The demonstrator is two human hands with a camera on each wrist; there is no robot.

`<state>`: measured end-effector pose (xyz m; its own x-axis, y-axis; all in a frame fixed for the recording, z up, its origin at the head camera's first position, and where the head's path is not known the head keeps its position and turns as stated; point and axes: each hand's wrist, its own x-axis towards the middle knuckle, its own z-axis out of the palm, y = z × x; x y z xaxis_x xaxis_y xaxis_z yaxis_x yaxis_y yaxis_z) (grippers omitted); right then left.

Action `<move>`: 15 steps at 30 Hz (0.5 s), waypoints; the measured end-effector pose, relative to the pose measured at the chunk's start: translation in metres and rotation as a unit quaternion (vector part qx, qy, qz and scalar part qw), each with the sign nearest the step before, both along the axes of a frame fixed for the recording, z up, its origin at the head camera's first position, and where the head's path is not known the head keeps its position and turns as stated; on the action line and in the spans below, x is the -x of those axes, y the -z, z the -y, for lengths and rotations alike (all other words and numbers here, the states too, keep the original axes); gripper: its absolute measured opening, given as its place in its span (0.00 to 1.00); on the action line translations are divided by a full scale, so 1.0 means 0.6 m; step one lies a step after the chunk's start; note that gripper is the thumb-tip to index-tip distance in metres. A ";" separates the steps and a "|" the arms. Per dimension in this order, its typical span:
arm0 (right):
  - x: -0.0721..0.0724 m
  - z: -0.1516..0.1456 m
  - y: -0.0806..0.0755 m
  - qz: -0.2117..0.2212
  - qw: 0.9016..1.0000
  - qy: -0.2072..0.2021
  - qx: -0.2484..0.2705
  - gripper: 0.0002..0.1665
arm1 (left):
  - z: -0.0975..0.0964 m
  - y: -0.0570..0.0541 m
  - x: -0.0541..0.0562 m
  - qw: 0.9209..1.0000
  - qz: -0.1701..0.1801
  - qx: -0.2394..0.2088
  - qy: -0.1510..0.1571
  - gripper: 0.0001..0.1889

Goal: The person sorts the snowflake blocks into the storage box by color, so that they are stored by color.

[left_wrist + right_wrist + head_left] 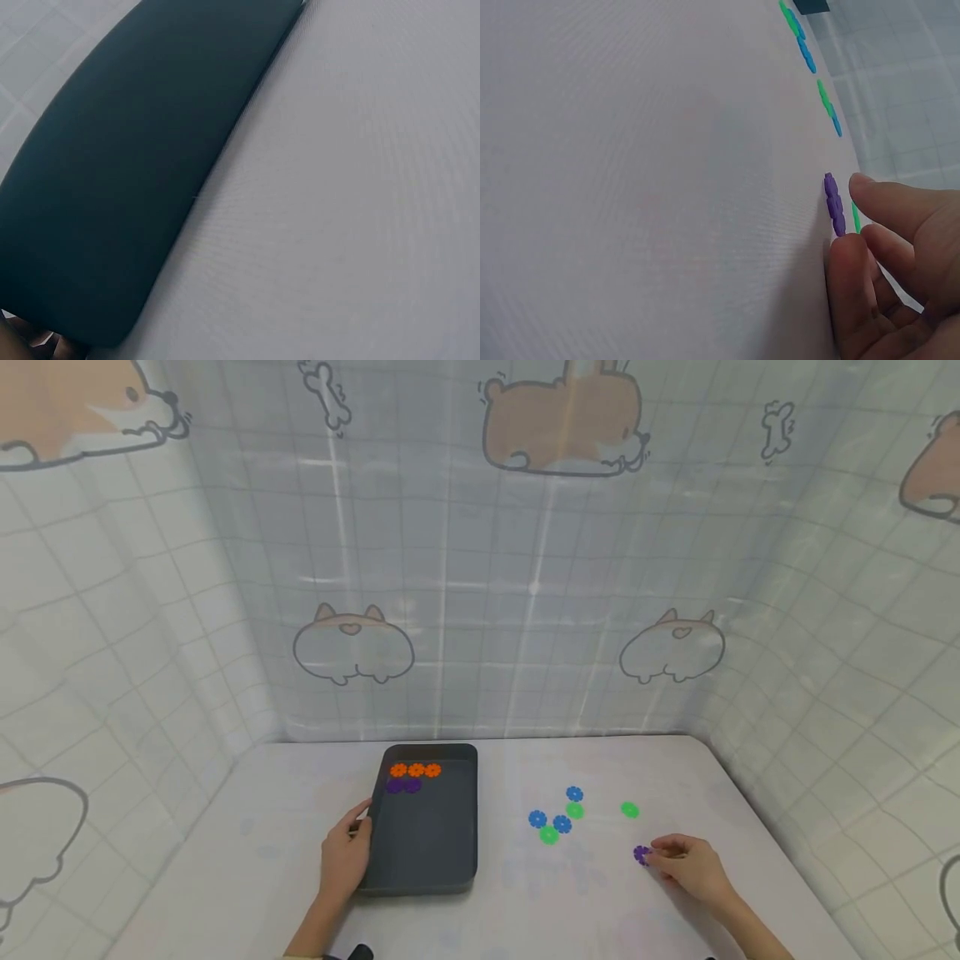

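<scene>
1. Rising behind the table and along both sides of it is a pale sheet with a grid and a cartoon-animal print.
2. The white table spreads below, running up to the sheet at the back.
3. A dark, shallow tray sits on the table, left of centre.
4. The left hand touches the tray's left side, its fingers bent; the left wrist view catches only slivers of them, so one cannot tell whether they grip the wall.
5. The right hand is at the table's right, thumb and fingertips pinching the edge of a purple piece, flower-shaped.
6. In the tray's far left corner lie three orange pieces in a row, with two purple discs just in front.
7. Between tray and right hand, three blue pieces and two green pieces cluster; a lone green disc lies beyond the pinched piece.
</scene>
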<state>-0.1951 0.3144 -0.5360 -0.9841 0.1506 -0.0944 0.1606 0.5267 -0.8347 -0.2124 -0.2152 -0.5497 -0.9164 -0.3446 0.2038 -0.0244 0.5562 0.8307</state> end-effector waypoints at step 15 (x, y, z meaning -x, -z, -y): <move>0.004 0.007 0.004 -0.008 0.999 -0.006 -0.042 0.21 | -0.001 -0.001 -0.003 1.000 -0.004 0.002 0.000 0.19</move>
<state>-0.1973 0.3102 -0.5384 -0.9871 0.1455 -0.0668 0.1413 0.5961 -0.7904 -0.2109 -0.2148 -0.5489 -0.9146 -0.3439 0.2126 -0.0177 0.5594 0.8287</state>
